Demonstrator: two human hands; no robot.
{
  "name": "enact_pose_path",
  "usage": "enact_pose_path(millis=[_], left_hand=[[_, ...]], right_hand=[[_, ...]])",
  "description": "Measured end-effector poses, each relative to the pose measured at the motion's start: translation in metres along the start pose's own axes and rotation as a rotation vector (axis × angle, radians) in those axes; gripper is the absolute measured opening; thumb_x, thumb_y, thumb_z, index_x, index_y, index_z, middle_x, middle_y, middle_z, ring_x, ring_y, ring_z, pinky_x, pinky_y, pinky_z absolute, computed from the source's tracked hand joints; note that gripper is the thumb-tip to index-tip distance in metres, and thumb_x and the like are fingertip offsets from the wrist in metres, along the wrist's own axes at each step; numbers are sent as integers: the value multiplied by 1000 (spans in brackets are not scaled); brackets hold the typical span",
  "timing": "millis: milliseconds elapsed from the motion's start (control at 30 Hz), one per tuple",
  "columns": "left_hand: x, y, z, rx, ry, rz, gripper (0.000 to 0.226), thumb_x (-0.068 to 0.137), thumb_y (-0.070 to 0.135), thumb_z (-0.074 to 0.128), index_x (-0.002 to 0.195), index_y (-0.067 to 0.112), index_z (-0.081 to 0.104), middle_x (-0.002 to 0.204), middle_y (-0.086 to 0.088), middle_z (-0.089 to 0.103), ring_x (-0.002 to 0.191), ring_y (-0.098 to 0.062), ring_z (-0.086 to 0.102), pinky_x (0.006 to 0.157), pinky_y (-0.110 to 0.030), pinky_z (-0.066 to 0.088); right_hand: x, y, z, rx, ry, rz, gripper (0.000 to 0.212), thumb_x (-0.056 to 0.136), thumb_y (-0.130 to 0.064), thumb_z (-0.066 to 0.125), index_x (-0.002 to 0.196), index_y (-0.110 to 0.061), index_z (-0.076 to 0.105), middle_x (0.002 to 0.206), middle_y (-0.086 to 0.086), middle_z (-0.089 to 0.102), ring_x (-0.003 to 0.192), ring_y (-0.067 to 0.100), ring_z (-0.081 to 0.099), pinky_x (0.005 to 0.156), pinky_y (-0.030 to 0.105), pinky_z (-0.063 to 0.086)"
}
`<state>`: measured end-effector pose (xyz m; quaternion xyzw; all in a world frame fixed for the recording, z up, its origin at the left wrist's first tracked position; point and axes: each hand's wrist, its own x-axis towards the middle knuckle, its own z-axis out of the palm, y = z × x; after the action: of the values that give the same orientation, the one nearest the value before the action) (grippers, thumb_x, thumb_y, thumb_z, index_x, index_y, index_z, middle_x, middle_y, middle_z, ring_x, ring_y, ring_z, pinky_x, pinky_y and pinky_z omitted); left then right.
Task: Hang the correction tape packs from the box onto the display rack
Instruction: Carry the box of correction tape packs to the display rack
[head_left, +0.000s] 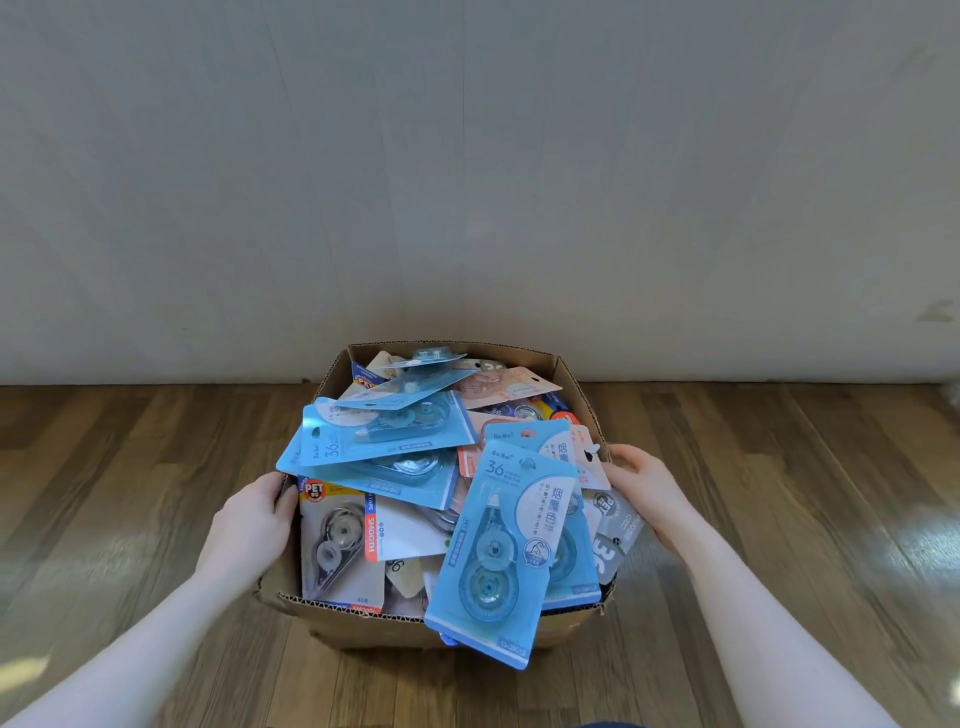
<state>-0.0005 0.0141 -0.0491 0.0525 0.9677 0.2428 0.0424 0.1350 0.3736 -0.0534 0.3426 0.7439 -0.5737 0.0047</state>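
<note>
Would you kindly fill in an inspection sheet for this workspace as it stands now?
Surface: brown wood-plank floor, meeting a pale wall.
Job's things: open brown cardboard box heaped with carded correction tape packs; a light blue pack overhangs the near rim; display rack not in view.
Clutter: nothing seen outside the box.
Hands: left hand grips the box's left wall; right hand is at the right wall, fingers curled on its rim.
Cables: nothing seen.
Surroundings: nothing seen beyond wall and floor.
</note>
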Motion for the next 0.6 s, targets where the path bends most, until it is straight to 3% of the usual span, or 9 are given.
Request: enact_pose_path(millis=[100, 200, 300, 367, 467, 600], left_hand=[[-2, 2, 0, -13, 13, -1, 15, 96, 19, 44, 86, 14, 53, 87, -9, 61, 74, -24, 44, 66, -34, 34], [-4, 4, 0, -17, 16, -18, 14, 96, 19, 44, 90, 13, 54, 91, -8, 61, 76, -22, 45, 67, -33, 35], [-5, 2, 1, -38, 20, -34, 17, 96, 21, 43, 94, 11, 57, 94, -5, 62, 79, -23, 50, 69, -34, 39], [-5, 0, 0, -52, 17, -44, 18, 96, 23, 43, 94, 12, 57, 94, -4, 63, 83, -24, 55, 70, -35, 43], [-6, 0, 0, -55, 22, -54, 17, 95, 23, 43, 91, 12, 55, 91, -3, 63, 84, -27, 56, 69, -35, 43], [-6, 2, 1, -23, 26, -39, 18, 96, 21, 42, 83, 11, 51, 87, -6, 61, 80, -29, 54, 68, -36, 42]], right_hand=[[1, -1, -1, -87, 28, -2, 37, 84, -28, 66, 116, -15, 55, 92, 4, 67, 81, 18, 67, 66, 33, 56], [5, -11, -5, -252, -50, 107, 33, 82, -25, 67, 108, -21, 48, 87, -2, 61, 81, 15, 65, 66, 32, 55], [2, -18, -5, -345, -86, 171, 40, 81, -26, 68, 115, -17, 47, 86, 1, 59, 77, 15, 63, 55, 28, 50], [0, -14, 0, -351, -13, 162, 39, 82, -28, 66, 114, -12, 49, 81, 0, 57, 73, 15, 60, 57, 29, 50], [-7, -3, 11, -398, 143, 116, 27, 82, -33, 63, 95, -13, 51, 77, 3, 58, 74, 20, 60, 73, 40, 53], [-9, 1, 18, -466, 194, 88, 31, 80, -39, 61, 77, -10, 51, 73, 7, 61, 69, 24, 58, 59, 33, 44]])
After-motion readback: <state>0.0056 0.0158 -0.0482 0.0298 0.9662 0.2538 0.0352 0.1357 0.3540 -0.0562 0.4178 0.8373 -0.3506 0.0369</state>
